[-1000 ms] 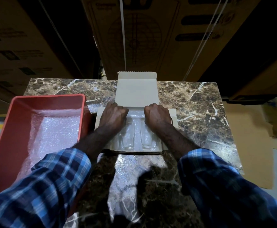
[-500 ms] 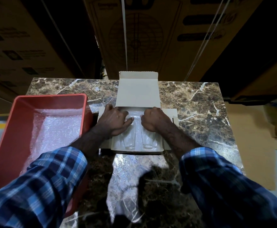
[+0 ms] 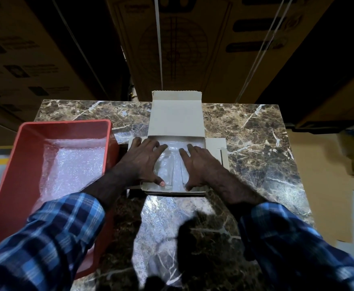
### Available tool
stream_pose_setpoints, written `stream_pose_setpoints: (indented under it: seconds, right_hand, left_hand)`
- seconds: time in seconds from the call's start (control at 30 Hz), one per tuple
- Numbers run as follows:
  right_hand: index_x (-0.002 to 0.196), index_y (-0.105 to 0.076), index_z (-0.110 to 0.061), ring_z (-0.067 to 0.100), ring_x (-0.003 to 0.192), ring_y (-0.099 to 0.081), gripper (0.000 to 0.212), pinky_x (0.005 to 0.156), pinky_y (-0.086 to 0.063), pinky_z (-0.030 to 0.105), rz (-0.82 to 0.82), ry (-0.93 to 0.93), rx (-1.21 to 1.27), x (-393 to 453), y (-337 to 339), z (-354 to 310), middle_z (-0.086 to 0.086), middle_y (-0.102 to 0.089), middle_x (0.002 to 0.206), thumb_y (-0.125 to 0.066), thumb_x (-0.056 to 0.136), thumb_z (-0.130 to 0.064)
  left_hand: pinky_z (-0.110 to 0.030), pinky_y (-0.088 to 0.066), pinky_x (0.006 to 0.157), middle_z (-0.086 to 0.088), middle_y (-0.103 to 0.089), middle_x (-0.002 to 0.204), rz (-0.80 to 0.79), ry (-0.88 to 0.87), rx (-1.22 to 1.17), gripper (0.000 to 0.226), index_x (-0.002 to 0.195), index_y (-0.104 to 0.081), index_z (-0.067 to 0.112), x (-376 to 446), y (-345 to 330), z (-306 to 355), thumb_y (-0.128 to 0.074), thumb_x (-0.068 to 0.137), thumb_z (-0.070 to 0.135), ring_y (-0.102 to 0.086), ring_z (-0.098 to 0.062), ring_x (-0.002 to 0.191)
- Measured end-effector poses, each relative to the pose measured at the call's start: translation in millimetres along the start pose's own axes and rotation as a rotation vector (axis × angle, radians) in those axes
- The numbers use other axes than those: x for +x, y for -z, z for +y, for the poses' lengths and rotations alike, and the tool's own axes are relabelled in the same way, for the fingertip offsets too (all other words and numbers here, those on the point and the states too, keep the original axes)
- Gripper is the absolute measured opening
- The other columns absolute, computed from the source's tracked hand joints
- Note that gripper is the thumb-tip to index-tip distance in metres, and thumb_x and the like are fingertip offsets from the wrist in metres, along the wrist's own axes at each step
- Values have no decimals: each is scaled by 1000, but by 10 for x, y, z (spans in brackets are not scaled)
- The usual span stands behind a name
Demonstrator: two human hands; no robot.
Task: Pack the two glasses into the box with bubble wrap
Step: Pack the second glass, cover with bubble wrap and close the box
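Both hands lie flat with fingers spread inside the open box [image 3: 173, 191] — the left hand [image 3: 144, 162] over the left glass [image 3: 163, 171], the right hand [image 3: 199, 164] over the right glass [image 3: 183, 175], neither gripping. The two glasses rest side by side in the box on bubble wrap [image 3: 172, 143]. The box sits on a marble table [image 3: 256, 143], lid [image 3: 176, 116] folded away from the person — a red tray [image 3: 25, 156] lined with more wrap stands just left of the box.
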State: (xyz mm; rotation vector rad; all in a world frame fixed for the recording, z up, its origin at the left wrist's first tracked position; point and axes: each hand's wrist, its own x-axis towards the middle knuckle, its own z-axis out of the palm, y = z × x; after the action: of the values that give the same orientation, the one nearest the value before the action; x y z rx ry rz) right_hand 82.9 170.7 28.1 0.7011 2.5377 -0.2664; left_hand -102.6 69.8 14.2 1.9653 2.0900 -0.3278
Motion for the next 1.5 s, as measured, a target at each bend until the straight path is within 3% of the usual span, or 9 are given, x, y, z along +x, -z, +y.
stream_pose_setpoints:
  seconds: [0.23,0.4,0.53,0.9,1.03,1.17,1.23,1.37,1.5]
  right_hand:
    - [157,-5,-4,36,149,-14,112,120,-16,40,120,43,36,-56,-70,6,25,-7,162,-75,81,-47]
    - [156,3,0,36,152,-4,114,123,-8,42,179,35,40,-105,-135,3,26,3,163,-72,84,-48]
    - [155,-2,4,32,152,-9,115,125,-1,44,210,-13,18,-154,-153,-1,25,-6,163,-70,83,-55]
    - [157,4,-4,23,154,3,118,123,10,38,190,-1,145,-215,-126,13,16,5,166,-71,82,-56]
    - [159,-5,-10,22,153,-7,96,122,3,33,322,-33,308,-339,-110,-13,11,-7,166,-64,92,-46]
    - [144,-47,-6,30,132,-47,57,112,-33,37,620,-114,443,-559,-174,-111,15,-55,141,-62,94,-26]
    - [130,-62,-5,31,118,-57,41,102,-43,37,726,-162,484,-652,-208,-192,15,-67,124,-63,92,-20]
    - [111,-74,-7,26,108,-61,29,94,-45,31,848,-177,561,-796,-191,-460,10,-74,108,-59,89,-21]
    - [110,-74,-11,20,108,-60,29,94,-46,30,878,-75,622,-869,-83,-892,6,-73,107,-58,90,-24]
  left_hand:
    - [-43,-8,107,-9,-42,149,45,-8,6,112,155,-27,16,-42,22,31,-68,70,76,-30,-25,140]
    - [-48,-9,117,-9,-34,156,-5,8,31,118,159,-12,17,-50,46,55,-63,72,79,-24,-24,145]
    - [-49,-6,118,-7,-30,158,19,5,20,125,159,-10,17,-128,-6,66,-56,67,88,-22,-22,147]
    - [-50,-6,120,-8,-27,160,3,50,24,124,159,-4,14,-196,54,162,-61,72,81,-20,-24,148]
    - [-46,-8,121,-12,-26,160,106,70,-35,115,158,-11,10,-339,67,242,-66,78,70,-22,-27,148]
    - [-45,-8,123,-12,-26,161,148,93,-100,98,158,-16,12,-500,151,314,-63,87,61,-21,-26,149]
    - [-45,-13,121,-11,-33,158,215,96,-129,88,156,-25,13,-596,198,365,-61,89,58,-26,-27,147]
    - [-49,-30,113,-12,-56,139,411,88,-206,68,140,-55,11,-927,232,446,-60,86,52,-48,-32,131]
    - [-46,-45,100,-12,-67,122,585,122,-285,54,122,-69,9,-1377,198,420,-55,84,46,-60,-34,114]
